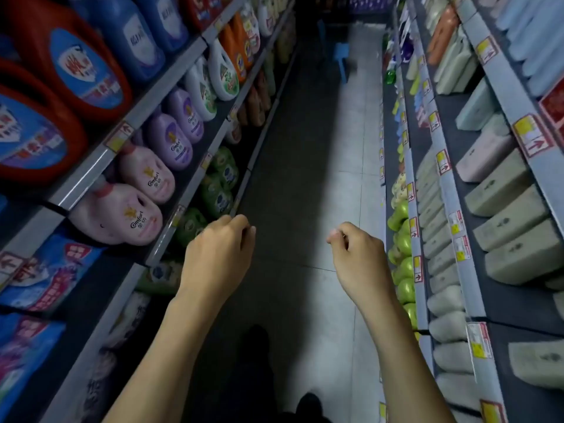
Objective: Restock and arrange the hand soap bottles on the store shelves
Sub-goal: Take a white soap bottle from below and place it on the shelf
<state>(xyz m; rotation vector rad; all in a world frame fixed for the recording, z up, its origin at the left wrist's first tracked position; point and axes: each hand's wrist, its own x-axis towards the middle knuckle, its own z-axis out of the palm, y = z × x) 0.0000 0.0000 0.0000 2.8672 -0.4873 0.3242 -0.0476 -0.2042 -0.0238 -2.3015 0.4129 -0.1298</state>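
Observation:
I look down a dim store aisle with both arms stretched out over the floor. My left hand (220,250) hangs in the middle of the aisle with its fingers curled in, empty. My right hand (355,253) is level with it, also curled shut and holding nothing. Green bottles (404,242) stand in a row on a low shelf at the right, just beyond my right hand. Further along that shelf are yellow and blue bottles (396,108). Neither hand touches any bottle.
The left shelves (128,145) carry large detergent jugs, pink and purple softener bottles (143,175) and green refill pouches. The right shelves (451,209) hold stacked pale packs. A blue plastic stool (341,61) stands far down the tiled aisle. My shoes show at the bottom.

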